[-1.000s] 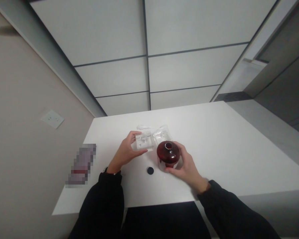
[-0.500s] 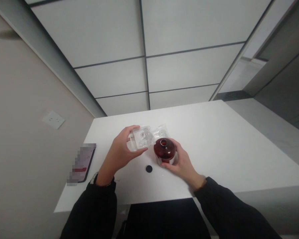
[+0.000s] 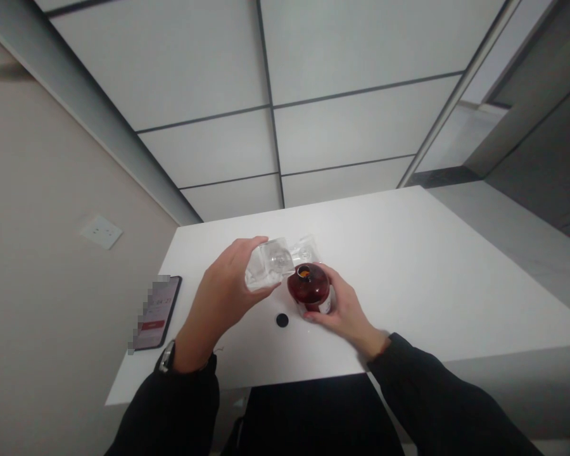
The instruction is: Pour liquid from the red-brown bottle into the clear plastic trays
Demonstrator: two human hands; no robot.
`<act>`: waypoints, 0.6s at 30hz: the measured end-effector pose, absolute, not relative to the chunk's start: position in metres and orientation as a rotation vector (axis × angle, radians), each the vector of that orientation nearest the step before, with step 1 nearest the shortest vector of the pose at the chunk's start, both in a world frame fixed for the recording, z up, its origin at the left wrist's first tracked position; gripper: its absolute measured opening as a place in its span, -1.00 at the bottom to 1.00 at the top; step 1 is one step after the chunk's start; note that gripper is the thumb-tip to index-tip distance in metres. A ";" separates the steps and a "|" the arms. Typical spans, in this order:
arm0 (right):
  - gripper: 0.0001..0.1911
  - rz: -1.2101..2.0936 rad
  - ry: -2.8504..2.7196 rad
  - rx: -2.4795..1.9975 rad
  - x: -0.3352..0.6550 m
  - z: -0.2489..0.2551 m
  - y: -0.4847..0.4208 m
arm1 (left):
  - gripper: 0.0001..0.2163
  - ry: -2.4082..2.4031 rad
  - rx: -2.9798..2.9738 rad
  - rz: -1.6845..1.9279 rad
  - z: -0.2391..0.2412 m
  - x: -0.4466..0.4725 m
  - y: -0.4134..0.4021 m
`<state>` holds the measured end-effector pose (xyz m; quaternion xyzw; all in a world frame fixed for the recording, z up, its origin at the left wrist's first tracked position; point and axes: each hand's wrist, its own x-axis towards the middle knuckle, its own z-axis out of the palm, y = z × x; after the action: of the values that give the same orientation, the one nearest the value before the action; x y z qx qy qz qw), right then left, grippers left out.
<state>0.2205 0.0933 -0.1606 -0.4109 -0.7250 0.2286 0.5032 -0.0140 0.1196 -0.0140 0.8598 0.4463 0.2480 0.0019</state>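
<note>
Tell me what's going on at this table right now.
A person at a white table holds a clear plastic tray in the left hand, lifted and tipped toward a dark red bottle. The right hand grips that bottle, whose mouth is open. A small black cap lies on the table in front of it. A phone lies near the table's left edge.

Black long sleeves (image 3: pixel 171 411); watch (image 3: pixel 165 356) on left wrist.
</note>
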 end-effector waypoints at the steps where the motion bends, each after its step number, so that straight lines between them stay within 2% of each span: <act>1: -0.10 0.557 -1.749 -0.991 0.221 -0.160 0.093 | -0.47 1.395 2.716 0.781 -0.014 -0.013 0.119; 18: -0.06 0.598 -1.715 -0.996 0.219 -0.161 0.093 | -0.45 1.445 2.902 0.737 -0.011 -0.007 0.111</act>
<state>0.2190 0.0927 -0.1606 -0.4137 -0.7122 0.2482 0.5099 -0.0074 0.1111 -0.0115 0.8692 0.4329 0.2206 -0.0915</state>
